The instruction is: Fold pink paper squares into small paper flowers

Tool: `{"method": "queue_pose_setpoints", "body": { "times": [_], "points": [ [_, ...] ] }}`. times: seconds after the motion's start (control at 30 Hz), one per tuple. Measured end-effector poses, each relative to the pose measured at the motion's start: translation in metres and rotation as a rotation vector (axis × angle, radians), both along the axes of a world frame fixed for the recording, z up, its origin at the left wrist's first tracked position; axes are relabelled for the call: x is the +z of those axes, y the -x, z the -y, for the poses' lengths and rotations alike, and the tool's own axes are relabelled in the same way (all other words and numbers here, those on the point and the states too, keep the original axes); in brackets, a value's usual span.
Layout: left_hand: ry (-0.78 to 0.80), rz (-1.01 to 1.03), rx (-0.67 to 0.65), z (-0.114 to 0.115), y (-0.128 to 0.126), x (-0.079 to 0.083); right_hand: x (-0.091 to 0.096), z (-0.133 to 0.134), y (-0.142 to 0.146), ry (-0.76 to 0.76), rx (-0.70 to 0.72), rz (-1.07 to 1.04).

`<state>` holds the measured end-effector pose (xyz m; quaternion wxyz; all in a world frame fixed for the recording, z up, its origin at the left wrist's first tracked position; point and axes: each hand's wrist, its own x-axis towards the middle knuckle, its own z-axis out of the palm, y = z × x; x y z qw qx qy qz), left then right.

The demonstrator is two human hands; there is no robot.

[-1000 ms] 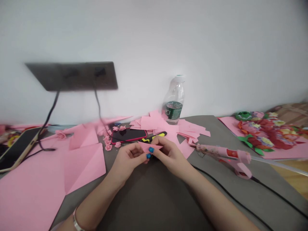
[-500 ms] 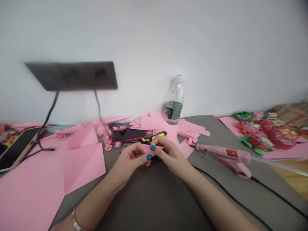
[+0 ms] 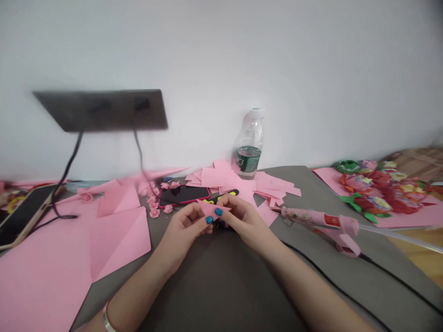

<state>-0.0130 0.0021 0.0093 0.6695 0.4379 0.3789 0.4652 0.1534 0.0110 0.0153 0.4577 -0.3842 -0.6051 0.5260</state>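
Note:
A small folded piece of pink paper [image 3: 209, 209] is pinched between my two hands, above the grey tabletop. My left hand [image 3: 188, 226] grips its left side between thumb and fingers. On its right side, the thumb and fingers of my right hand [image 3: 240, 216] press together. Both thumbs have blue nails. Just behind the hands lies a black-and-yellow tool [image 3: 226, 195], partly covered by them. A phone with a pink edge [image 3: 185, 194] rests behind my left hand, with small folded pink paper pieces [image 3: 154, 203] beside it.
A pink glue gun [image 3: 321, 223] lies on the right, its cord running toward the front. Loose pink slips [image 3: 211, 177] surround a plastic bottle [image 3: 251, 147] by the wall. Large pink sheets [image 3: 51, 258] cover the left. Colourful paper flowers [image 3: 380, 184] sit far right.
My left thumb has shifted slightly up and left along the pink paper, and more of the paper's pointed, triangular shape shows. The right hand stays nearly in place; the view moved slightly.

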Motion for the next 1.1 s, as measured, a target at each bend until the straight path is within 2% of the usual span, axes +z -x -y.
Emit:
{"method": "queue_pose_setpoints", "body": {
  "times": [0.17,0.23,0.3,0.37,0.43,0.5,0.7,0.93,1.1],
  "points": [
    [0.019,0.004,0.042,-0.0003,0.0005,0.0004,-0.0023,-0.0007,0.0013,-0.011,0.009,-0.018],
    [0.034,0.018,0.06,-0.0003,0.0002,0.0015,-0.0027,-0.0002,0.0016,-0.056,-0.03,-0.022],
    [0.055,0.053,0.086,-0.0004,-0.0004,0.0024,-0.0024,0.0011,0.0014,-0.175,-0.139,0.032],
    [0.103,0.101,0.109,-0.0005,-0.001,0.0026,-0.0015,0.0029,0.0005,-0.355,-0.239,0.154],
    [0.16,0.14,0.118,-0.0005,-0.0012,0.0021,-0.0007,0.0046,-0.0003,-0.511,-0.26,0.281],
    [0.166,0.158,0.107,-0.0005,-0.001,0.0012,-0.0006,0.0059,-0.0005,-0.585,-0.232,0.351],
    [0.06,0.021,0.061,-0.0006,0.0002,-0.0009,-0.0028,0.0059,0.001,-0.567,-0.205,0.41],
    [0.013,-0.019,0.146,-0.0033,0.0025,-0.003,-0.0013,0.0051,0.001,-0.503,-0.201,0.384],
    [-0.085,-0.15,0.164,-0.0033,0.0042,-0.004,-0.0016,0.0052,0.0026,-0.427,-0.225,0.36]
  ]
}}
